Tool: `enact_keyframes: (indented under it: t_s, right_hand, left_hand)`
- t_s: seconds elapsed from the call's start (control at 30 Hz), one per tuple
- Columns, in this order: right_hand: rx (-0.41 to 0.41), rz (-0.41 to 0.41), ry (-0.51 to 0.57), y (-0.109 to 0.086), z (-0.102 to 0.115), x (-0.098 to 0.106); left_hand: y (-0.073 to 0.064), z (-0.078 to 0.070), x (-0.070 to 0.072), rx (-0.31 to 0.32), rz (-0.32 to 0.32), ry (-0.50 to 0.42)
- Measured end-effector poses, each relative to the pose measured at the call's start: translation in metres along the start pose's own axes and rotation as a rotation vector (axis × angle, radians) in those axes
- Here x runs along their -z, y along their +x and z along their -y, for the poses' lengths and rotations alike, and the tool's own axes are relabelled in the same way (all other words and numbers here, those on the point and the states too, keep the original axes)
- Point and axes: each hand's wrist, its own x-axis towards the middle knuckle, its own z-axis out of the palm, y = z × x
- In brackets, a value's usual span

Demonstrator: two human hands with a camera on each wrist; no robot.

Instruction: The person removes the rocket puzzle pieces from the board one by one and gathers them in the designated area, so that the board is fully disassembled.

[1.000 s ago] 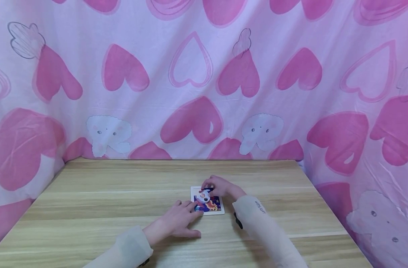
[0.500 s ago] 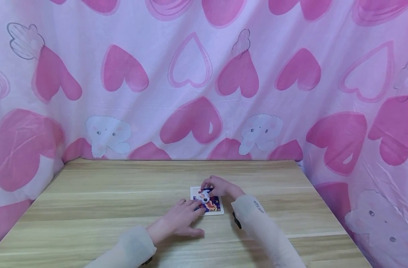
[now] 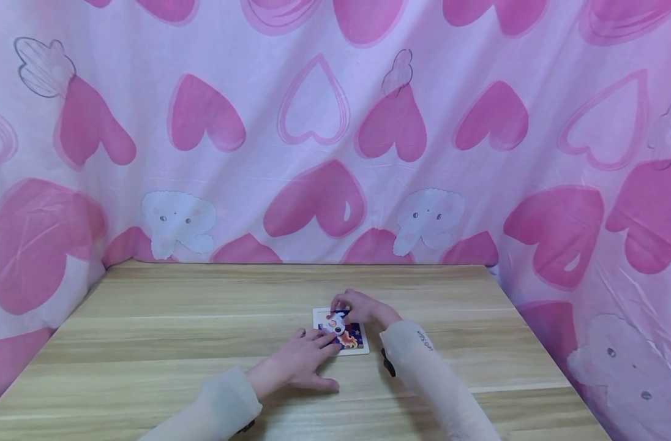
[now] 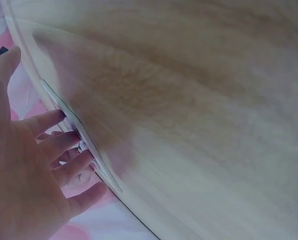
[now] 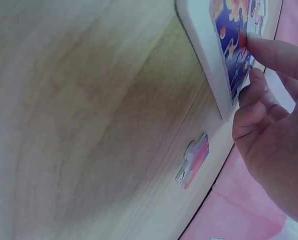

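A small jigsaw puzzle with a white-rimmed tray (image 3: 360, 351) lies flat on the wooden table. Its picture is dark blue and orange with a white character. My left hand (image 3: 301, 361) rests its spread, fairly straight fingertips on the puzzle's left part; the left wrist view has these fingers (image 4: 73, 172) along the tray's edge. Over the puzzle's far side, my right hand (image 3: 360, 305) pinches with thumb and curled fingers at a white puzzle piece (image 3: 335, 322). In the right wrist view the thumb (image 5: 274, 52) touches the picture; the grip itself is partly hidden.
A loose pink puzzle piece (image 5: 195, 161) lies on the table beside the tray in the right wrist view. The wooden table (image 3: 176, 318) extends around the puzzle. A pink heart-patterned curtain (image 3: 313, 184) hangs behind and at both sides.
My left hand has slid slightly right, its fingers reaching further over the puzzle. The right hand stays nearly in place at the far side of the tray.
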Motion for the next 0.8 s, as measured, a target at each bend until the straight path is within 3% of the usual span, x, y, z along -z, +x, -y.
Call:
enact_keyframes:
  t_s: [0.4,0.67,0.8]
  right_hand:
    - [0.03,-0.051,0.167,-0.002,-0.006,-0.003]
    - [0.076,-0.073,0.107,-0.004,-0.009,-0.001]
    - [0.089,-0.091,0.134,-0.006,-0.012,-0.002]
  left_hand:
    - [0.001,-0.002,0.001,0.016,0.023,0.006]
    - [0.002,-0.002,-0.001,0.023,0.015,0.024]
    - [0.002,-0.002,-0.001,0.016,0.009,0.019]
